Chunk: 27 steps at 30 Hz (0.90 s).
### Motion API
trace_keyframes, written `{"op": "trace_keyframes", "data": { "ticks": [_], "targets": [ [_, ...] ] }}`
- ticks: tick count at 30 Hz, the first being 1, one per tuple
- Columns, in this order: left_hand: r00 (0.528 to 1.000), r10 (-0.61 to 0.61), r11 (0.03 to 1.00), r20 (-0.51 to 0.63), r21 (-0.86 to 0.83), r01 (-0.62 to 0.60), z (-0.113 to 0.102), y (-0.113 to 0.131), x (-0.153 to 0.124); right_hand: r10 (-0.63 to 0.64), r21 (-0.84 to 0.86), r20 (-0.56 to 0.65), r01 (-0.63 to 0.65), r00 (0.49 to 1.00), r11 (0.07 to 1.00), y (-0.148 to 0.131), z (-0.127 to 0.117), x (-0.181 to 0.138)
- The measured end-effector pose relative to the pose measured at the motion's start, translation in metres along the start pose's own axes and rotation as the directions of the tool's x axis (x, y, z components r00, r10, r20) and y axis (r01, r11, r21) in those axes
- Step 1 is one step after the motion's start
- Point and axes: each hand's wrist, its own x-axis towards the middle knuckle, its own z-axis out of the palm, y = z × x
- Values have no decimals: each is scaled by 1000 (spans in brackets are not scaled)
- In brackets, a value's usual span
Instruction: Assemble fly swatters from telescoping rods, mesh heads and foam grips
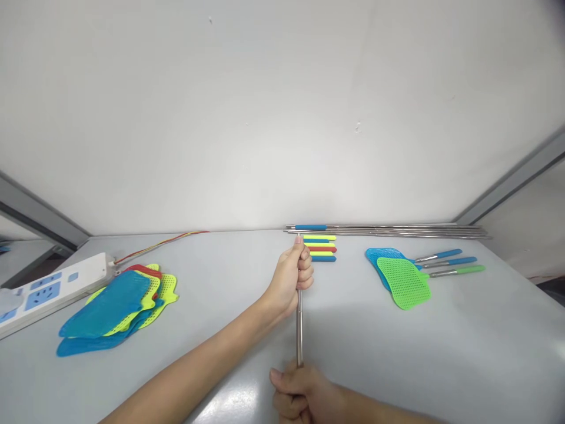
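A shiny telescopic metal rod (299,330) stands lengthwise between my two hands, with its stepped sections showing. My left hand (293,274) is closed round the thinner far part, thumb near the tip. Closer to me, my right hand (304,391) wraps the thicker end, and what lies inside that fist is hidden. Just beyond my left hand, several coloured handle sleeves (324,249) in yellow, blue and red lie side by side on the table, partly covered by my fingers.
Several thin metal rods (397,231) and a blue sleeve (311,227) lie along the wall. Fly swatters (404,282) with handles rest at the right. Loose swatter heads (110,303) are piled at the left beside a white power strip (57,288) with a cable (163,241).
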Motion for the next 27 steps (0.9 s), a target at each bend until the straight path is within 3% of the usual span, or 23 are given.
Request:
{"op": "trace_keyframes", "data": {
  "ticks": [9,27],
  "targets": [
    [994,-62,978,94,-195,79,-3,2,-2,-41,-30,4,41,999,999,-6,5,-1],
    [961,-122,929,248,-311,198,-7,-2,-5,-57,24,2,57,998,998,-1,3,-2]
  ]
}}
